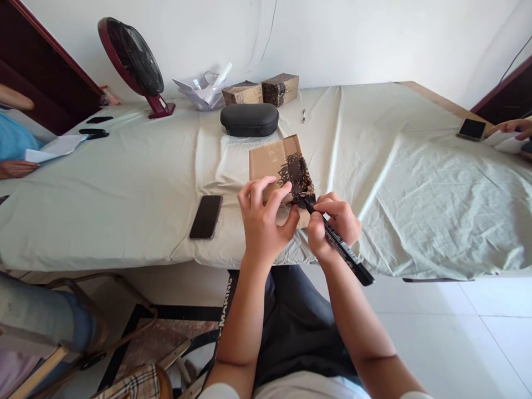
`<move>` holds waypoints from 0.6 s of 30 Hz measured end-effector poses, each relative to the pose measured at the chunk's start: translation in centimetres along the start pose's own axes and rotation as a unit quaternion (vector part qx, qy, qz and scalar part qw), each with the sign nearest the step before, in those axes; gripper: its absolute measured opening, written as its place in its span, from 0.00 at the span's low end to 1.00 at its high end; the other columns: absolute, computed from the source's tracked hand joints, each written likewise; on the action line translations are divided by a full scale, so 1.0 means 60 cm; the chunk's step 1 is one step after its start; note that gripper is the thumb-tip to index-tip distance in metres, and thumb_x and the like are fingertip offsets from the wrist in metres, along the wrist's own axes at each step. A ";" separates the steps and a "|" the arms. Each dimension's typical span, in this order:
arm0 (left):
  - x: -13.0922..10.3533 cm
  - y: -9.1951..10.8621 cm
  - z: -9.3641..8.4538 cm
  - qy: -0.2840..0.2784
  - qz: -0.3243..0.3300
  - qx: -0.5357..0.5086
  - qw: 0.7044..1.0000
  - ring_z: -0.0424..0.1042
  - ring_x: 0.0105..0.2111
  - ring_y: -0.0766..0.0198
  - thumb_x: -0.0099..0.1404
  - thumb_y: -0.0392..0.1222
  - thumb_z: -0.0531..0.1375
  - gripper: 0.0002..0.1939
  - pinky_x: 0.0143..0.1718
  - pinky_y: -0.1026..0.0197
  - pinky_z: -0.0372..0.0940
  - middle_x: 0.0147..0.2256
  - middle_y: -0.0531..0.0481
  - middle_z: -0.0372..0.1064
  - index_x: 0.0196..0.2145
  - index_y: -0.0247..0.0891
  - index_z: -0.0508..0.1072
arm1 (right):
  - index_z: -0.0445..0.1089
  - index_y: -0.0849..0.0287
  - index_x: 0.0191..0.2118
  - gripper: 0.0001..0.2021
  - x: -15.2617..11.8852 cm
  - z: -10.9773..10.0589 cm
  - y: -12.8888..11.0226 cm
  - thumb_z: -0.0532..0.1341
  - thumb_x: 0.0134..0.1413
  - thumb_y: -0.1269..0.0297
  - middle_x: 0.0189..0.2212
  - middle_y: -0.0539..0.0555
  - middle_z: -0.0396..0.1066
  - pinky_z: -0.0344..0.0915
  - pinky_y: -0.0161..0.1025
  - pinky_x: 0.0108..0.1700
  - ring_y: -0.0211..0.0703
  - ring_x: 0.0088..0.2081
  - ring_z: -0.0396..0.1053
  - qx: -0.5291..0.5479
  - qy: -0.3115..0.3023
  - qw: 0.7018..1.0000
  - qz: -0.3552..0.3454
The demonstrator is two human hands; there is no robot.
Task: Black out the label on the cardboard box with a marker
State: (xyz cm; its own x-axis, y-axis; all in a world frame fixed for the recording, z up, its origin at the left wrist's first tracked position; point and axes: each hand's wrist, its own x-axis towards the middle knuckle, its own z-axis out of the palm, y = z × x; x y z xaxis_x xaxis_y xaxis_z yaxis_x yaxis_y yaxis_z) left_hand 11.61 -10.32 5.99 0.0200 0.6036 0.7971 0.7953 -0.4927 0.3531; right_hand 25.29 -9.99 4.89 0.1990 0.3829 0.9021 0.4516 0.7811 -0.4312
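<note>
A small brown cardboard box [266,159] with black marker scribbles lies near the front edge of the cloth-covered table. My left hand [266,216] grips it, thumb against the near side and bent fingers over the top. In my right hand [334,221] is a black marker pen [343,246], held in a writing grip. Its tip is at the blackened near right part of the box, close to my left thumb. The exact contact of the tip is hard to see.
A black phone [206,216] lies left of the box. Behind are a black zip case [249,119], two scribbled boxes [280,90], a plastic basket [203,97] and a fan [133,61]. People sit at both ends; one hand [513,127] is near another phone [471,129].
</note>
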 end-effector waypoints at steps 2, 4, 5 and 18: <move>0.000 0.002 0.000 0.001 0.002 -0.007 1.000 0.67 0.60 0.46 0.69 0.42 0.65 0.16 0.65 0.42 0.63 0.57 0.41 0.72 0.54 0.44 0.79 | 0.66 0.51 0.38 0.06 0.003 -0.003 0.005 0.59 0.62 0.72 0.26 0.46 0.63 0.63 0.40 0.29 0.41 0.27 0.66 0.012 -0.006 1.000 -0.016; -0.001 0.003 0.001 0.002 0.000 -0.018 1.000 0.67 0.60 0.46 0.70 0.41 0.65 0.15 0.66 0.42 0.63 0.57 0.41 0.72 0.54 0.44 0.78 | 0.66 0.51 0.39 0.07 0.004 -0.004 0.012 0.59 0.61 0.73 0.25 0.45 0.63 0.63 0.40 0.28 0.41 0.26 0.65 0.022 -0.008 0.999 -0.037; -0.001 0.004 0.001 -0.001 -0.002 -0.021 1.000 0.67 0.60 0.46 0.70 0.41 0.65 0.16 0.66 0.41 0.63 0.58 0.41 0.71 0.54 0.44 0.78 | 0.66 0.51 0.39 0.07 0.005 -0.004 0.015 0.59 0.61 0.73 0.25 0.45 0.63 0.63 0.41 0.28 0.41 0.26 0.65 0.025 -0.006 0.998 -0.049; -0.010 0.020 0.009 0.002 0.012 -0.073 0.997 0.66 0.64 0.44 0.70 0.37 0.65 0.14 0.64 0.40 0.65 0.61 0.39 0.71 0.52 0.43 0.71 | 0.64 0.55 0.24 0.09 0.119 -0.031 -0.009 0.60 0.49 0.75 0.18 0.44 0.60 0.53 0.37 0.25 0.34 0.21 0.54 0.015 -0.165 0.975 0.151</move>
State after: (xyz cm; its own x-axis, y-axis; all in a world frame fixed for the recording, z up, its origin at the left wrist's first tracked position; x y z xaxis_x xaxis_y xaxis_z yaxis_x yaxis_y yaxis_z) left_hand 12.88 -10.95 5.70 0.0359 0.5880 0.8080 0.6983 -0.5932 0.4006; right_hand 28.07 -8.61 11.58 0.0264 0.7311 0.6818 0.3890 0.6207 -0.6807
